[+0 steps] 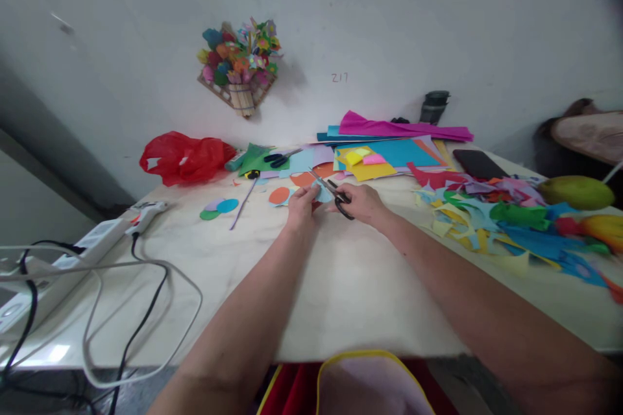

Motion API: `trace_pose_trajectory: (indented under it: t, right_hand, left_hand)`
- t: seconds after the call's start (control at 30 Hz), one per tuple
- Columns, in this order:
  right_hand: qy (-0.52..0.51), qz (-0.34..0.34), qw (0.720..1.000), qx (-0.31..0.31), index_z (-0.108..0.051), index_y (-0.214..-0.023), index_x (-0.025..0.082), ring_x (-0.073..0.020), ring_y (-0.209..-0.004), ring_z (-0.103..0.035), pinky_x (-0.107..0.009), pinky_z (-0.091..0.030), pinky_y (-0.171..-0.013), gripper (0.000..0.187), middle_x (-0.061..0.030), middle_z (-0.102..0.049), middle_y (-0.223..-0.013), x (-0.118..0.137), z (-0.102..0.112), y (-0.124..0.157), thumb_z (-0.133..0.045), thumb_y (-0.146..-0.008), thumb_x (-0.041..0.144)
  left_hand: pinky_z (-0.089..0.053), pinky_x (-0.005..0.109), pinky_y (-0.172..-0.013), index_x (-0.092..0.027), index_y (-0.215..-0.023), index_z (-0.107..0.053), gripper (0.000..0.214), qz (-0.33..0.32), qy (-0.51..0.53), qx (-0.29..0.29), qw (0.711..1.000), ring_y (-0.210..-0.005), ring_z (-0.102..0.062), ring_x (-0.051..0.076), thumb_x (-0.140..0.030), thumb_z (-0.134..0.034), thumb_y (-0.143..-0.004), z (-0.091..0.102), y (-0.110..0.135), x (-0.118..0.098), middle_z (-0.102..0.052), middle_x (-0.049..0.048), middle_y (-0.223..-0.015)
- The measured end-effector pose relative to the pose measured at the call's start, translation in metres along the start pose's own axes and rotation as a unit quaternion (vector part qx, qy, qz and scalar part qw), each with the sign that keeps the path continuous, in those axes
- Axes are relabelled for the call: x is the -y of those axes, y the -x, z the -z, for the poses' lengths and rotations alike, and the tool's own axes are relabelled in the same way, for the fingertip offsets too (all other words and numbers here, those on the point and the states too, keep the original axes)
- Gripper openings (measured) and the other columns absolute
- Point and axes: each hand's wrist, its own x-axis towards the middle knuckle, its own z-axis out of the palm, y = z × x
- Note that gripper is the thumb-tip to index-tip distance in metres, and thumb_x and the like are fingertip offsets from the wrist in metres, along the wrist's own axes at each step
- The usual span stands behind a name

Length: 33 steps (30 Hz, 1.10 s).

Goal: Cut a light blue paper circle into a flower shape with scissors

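My left hand [302,202] pinches a small light-blue paper piece [322,194] above the white table [341,285]. My right hand [363,203] grips black-handled scissors [335,196], whose blades point left and up into that paper. An orange paper oval [279,195] lies just left of my left hand, and another orange cut-out [304,178] lies behind it. Both forearms reach out from the near edge.
Sheets of coloured paper [384,152] are stacked at the back. Paper scraps [511,220] cover the right side, near a black phone [479,163]. A red plastic bag [185,157], a second pair of scissors [280,158], paper circles [219,208] and a power strip with cables [87,253] lie on the left.
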Motion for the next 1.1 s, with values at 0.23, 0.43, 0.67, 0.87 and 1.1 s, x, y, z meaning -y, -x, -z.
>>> trace_pose_trajectory:
  t: [0.23, 0.43, 0.67, 0.87, 1.1]
  right_hand:
    - [-0.139, -0.002, 0.99, -0.003, -0.066, -0.078, 0.019, -0.0133, -0.055, -0.053, -0.022, -0.034, -0.048, 0.027, 0.0008, -0.062, -0.06, -0.015, -0.013, -0.005, -0.069, -0.06, 0.039]
    - [-0.249, -0.06, 0.967, -0.014, -0.063, -0.078, 0.019, -0.0132, -0.052, -0.052, -0.023, -0.037, -0.045, 0.027, 0.0014, -0.059, -0.057, -0.027, -0.022, -0.011, -0.069, -0.059, 0.038]
    - [-0.43, -0.125, 0.894, 0.003, -0.057, -0.082, 0.015, -0.0093, -0.049, -0.048, -0.024, -0.042, -0.048, 0.044, 0.0046, -0.054, -0.055, -0.016, -0.008, -0.011, -0.077, -0.047, 0.031]
    - [-0.505, -0.129, 0.853, 0.011, -0.056, -0.09, 0.016, -0.0092, -0.051, -0.053, -0.025, -0.045, -0.056, 0.045, 0.0032, -0.059, -0.059, -0.013, 0.0, -0.01, -0.075, -0.05, 0.023]
    - [-0.501, -0.14, 0.853, 0.052, -0.056, -0.086, 0.016, -0.0097, -0.049, -0.053, -0.024, -0.043, -0.053, 0.037, 0.0035, -0.059, -0.056, -0.013, 0.001, -0.008, -0.069, -0.052, 0.014]
  left_hand:
    - [-0.039, 0.02, -0.048, -0.014, -0.06, -0.055, 0.028, -0.018, -0.024, -0.014, 0.999, -0.051, -0.052, 0.009, -0.03, -0.076, -0.051, 0.0, 0.001, -0.005, -0.056, -0.0003, -0.055]
    - [-0.028, 0.02, -0.041, -0.014, -0.058, -0.051, 0.033, -0.051, -0.088, 0.025, 0.994, -0.042, -0.043, 0.006, -0.036, -0.075, -0.051, 0.007, -0.007, -0.004, -0.05, -0.0024, -0.049]
    - [-0.035, 0.022, -0.046, -0.013, -0.059, -0.057, 0.029, -0.063, -0.166, 0.065, 0.982, -0.045, -0.046, 0.008, -0.034, -0.075, -0.051, 0.008, -0.005, -0.007, -0.054, -0.0012, -0.05]
    - [-0.04, 0.024, -0.051, -0.013, -0.061, -0.06, 0.029, -0.037, -0.193, 0.125, 0.973, -0.049, -0.051, 0.01, -0.035, -0.076, -0.051, 0.007, 0.0, -0.008, -0.058, 0.0006, -0.054]
    - [-0.043, 0.026, -0.053, -0.013, -0.064, -0.061, 0.028, -0.014, -0.201, 0.179, 0.963, -0.05, -0.054, 0.012, -0.034, -0.075, -0.054, 0.01, -0.002, -0.003, -0.061, 0.0013, -0.056]
